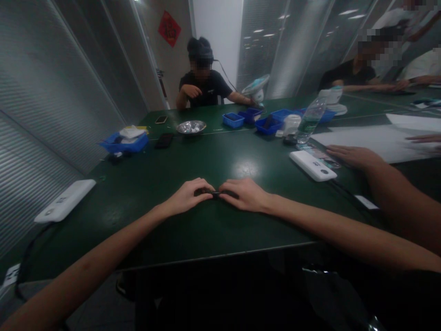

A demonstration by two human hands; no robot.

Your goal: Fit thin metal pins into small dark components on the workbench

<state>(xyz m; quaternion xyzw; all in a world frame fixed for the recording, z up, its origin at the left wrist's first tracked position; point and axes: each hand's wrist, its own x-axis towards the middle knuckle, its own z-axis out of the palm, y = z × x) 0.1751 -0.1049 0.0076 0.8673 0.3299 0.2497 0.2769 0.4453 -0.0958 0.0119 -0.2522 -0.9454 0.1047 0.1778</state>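
Observation:
Near the middle of the dark green table (165, 239), both hands meet around a small, thin, dark object (215, 195). Its kind is too small and too covered to make out. My left hand (189, 195) pinches its left end between thumb and fingers. From the other side, my right hand (246, 194) grips the right end, thumb below and fingers curled on top. The fingertips of the two hands almost touch, and both rest low at the tabletop.
White power banks with cables lie left (65, 201) and right (313, 165). A bottle (312, 117), metal bowl (191, 128), blue bin (126, 142) and several blue trays (233, 120) stand farther back. A neighbour's hand (354, 157) rests beside white paper (372, 138); another person sits opposite.

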